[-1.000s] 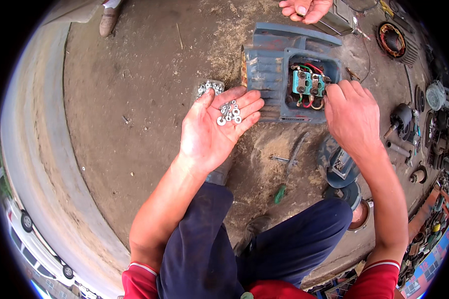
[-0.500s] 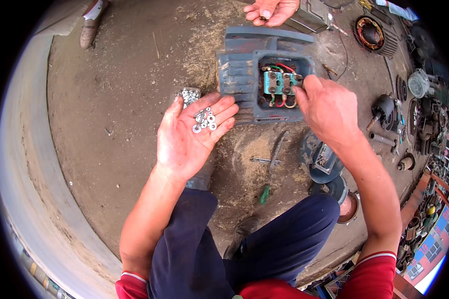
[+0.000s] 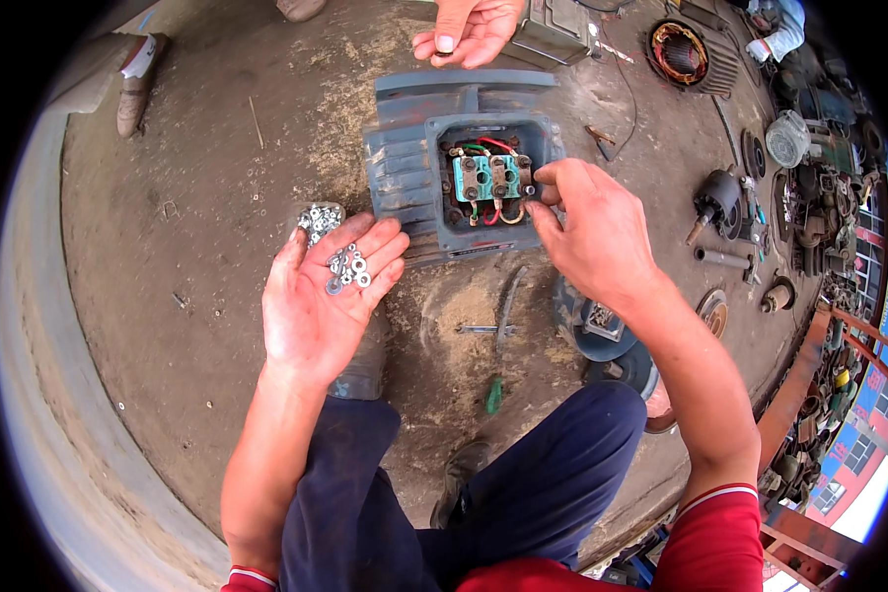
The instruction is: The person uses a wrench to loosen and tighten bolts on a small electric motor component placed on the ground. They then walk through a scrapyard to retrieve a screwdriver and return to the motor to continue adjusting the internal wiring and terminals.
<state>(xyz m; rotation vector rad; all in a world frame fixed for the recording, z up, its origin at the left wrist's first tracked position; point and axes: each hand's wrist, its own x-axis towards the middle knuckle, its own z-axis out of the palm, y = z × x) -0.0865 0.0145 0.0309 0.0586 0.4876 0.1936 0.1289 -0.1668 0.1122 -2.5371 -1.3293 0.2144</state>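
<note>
Dirt floor [image 3: 197, 326], sawdust patches. Grey electric motor [image 3: 405, 178] lies on it near the far edge, terminal box [image 3: 488, 183] open on top, coloured wires around a teal terminal block [image 3: 490, 176]. Right hand [image 3: 597, 232] rests at the box's right side, thumb and forefinger pinched together at the block's edge; whether they grip a small part is too fine to tell. Left hand [image 3: 321, 301] lies flat, palm up, fingers spread, just left of the motor, carrying loose washers [image 3: 348, 268] on the fingers. More washers sit in a small container [image 3: 318, 219] at its fingertips. Another person's hand [image 3: 469, 35] holds beyond the motor. Green-handled screwdriver [image 3: 501, 340] lies on sawdust between motor and knees.
</note>
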